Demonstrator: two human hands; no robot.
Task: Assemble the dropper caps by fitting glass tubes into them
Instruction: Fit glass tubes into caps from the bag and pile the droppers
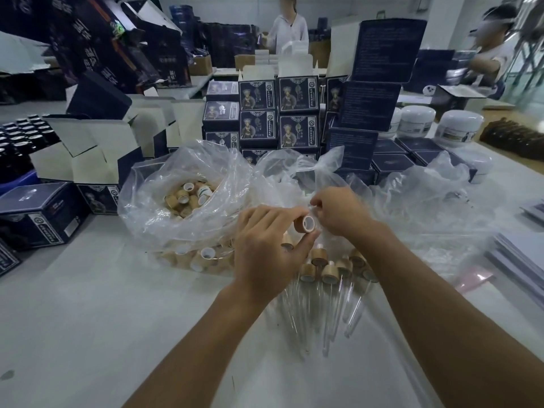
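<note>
1. White worktable (88,319) lies bare nearest the camera, left of the assembled wooden-collared glass droppers (329,278).
2. Left hand (265,248) pinches a round wooden dropper cap (307,222) above them.
3. Right hand (341,213) has curled fingers beside it; what they grasp cannot be told.
4. Clear plastic bag of caps (182,201) sits behind-left.

Two hands work at a packing tabletop (88,319): the left hand (265,248) holds one bamboo dropper cap (307,223), while the right hand (338,210) reaches into one of three clear plastic bags. One bag (164,201) holds loose caps (188,198), too many and too heaped to count. About eight assembled droppers (329,278) lie below the hands, their glass tubes overlapping so the tally is approximate. Three white jars (416,120) are plainly seen at the right. Printed navy cartons (298,113) stand stacked in dozens; an exact figure cannot be told. Two other people (290,30) stand in the background.
</note>
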